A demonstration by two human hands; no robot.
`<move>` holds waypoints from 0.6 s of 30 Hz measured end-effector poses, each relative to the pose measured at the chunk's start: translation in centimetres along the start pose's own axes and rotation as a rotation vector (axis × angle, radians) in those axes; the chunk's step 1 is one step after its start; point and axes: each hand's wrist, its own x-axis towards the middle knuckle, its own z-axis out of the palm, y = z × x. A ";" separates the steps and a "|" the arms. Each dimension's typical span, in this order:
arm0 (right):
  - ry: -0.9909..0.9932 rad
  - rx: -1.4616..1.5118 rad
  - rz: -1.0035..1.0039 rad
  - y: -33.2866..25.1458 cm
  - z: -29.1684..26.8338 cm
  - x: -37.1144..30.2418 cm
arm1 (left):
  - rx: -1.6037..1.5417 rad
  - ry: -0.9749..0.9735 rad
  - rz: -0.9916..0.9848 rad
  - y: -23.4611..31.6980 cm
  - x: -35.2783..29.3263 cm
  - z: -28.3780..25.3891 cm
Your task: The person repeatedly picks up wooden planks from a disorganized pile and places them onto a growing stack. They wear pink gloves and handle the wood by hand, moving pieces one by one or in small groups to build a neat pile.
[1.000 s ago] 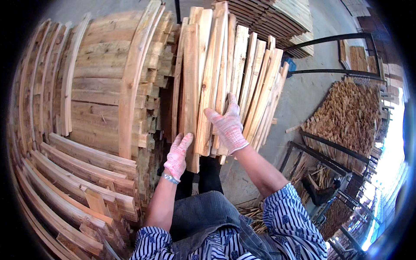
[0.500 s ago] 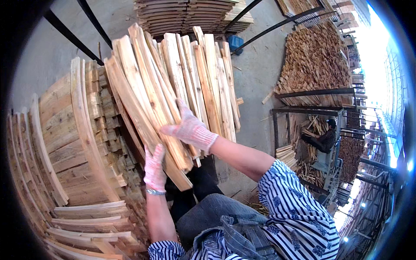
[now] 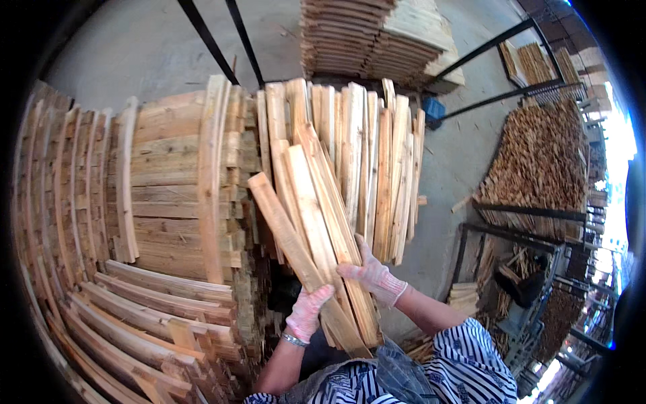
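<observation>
A small bundle of narrow wooden strips [image 3: 315, 219] lies slanted across my front, its lower ends close to my waist. My left hand [image 3: 311, 311], in a pale pinkish work glove with a bracelet at the wrist, is closed around the bundle's left side. From the right, my gloved right hand [image 3: 374, 275] grips the bundle, thumb on top and fingers along its edge. Beyond the held strips stands a pile of similar upright-lying strips [image 3: 385, 182], which the far end of the bundle overlaps. The undersides of both hands' grips are hidden.
At left rise stacked wooden panels [image 3: 165, 192] with loose slats [image 3: 161, 306] lower down. Another wood stack [image 3: 343, 40] stands at the far side, near a blue object [image 3: 434, 108]. Black metal frames [image 3: 501, 50] cross the right, beside a big heap of wood pieces [image 3: 538, 161].
Both hands have drawn the bundle of strips back toward my body, off the pile. The view has shifted, so the surroundings sit farther right and lower.
</observation>
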 end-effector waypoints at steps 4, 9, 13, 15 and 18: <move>-0.062 0.049 -0.112 -5.5 1.4 -5.5 | 0.112 -0.007 0.127 2.1 -3.1 2.5; -0.028 0.112 -0.272 -7.3 1.5 -9.5 | 0.302 -0.082 0.400 4.5 -9.2 6.2; -0.064 0.174 -0.358 -9.9 -1.8 -10.5 | 0.728 0.142 0.724 10.3 -15.5 11.4; -0.162 0.024 -0.557 -16.8 0.2 -16.2 | 0.570 0.087 0.896 11.8 -18.2 12.8; -0.304 -0.230 -0.848 -26.0 3.0 -22.8 | 0.374 0.064 1.214 14.6 -23.9 16.7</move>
